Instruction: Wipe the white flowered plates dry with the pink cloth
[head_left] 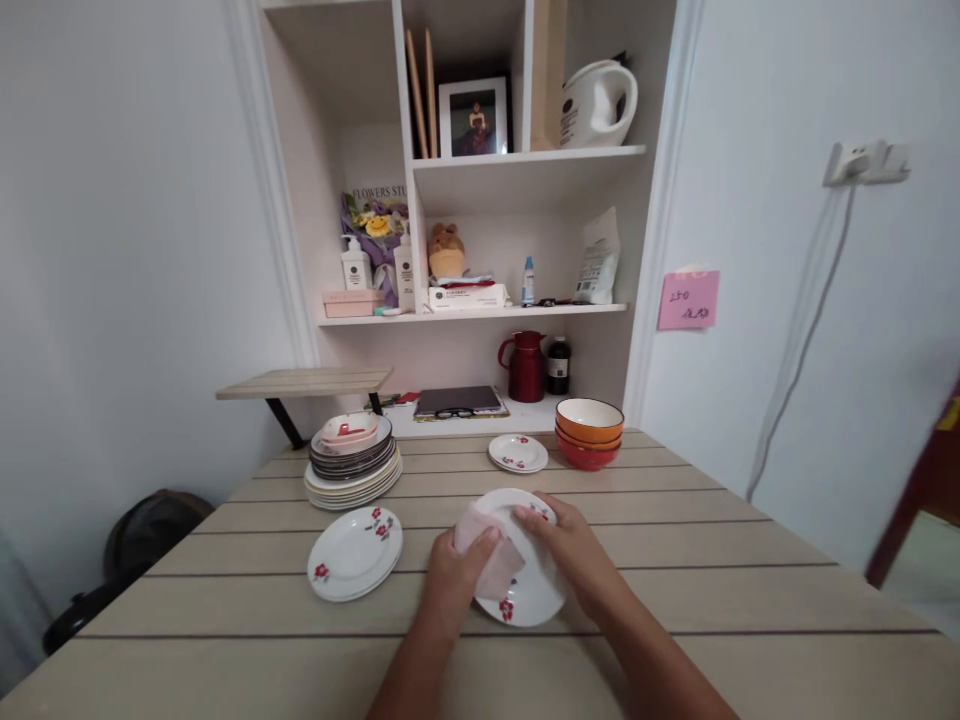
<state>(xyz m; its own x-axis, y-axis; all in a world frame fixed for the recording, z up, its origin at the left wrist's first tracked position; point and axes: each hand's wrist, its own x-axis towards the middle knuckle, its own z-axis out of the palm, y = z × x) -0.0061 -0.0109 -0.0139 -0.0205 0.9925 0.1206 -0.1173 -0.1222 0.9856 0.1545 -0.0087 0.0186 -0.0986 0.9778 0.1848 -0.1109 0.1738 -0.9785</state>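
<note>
Head view: the left hand [454, 577] was closed on a pale pink cloth [502, 566] against the flower-patterned plate [537, 572], held between both hands over the counter [720, 603], face tilted up, longer visible span near-to-far; the right hand [576, 552] pinched its right rim.

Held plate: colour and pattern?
The held plate is white with red flowers near the rim, best seen in the head view.

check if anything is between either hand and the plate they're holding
Yes, for one hand: a pale pink cloth lies between the left hand and the held plate. Nothing visible stands between the right hand and the plate; it grips the rim directly.
</note>
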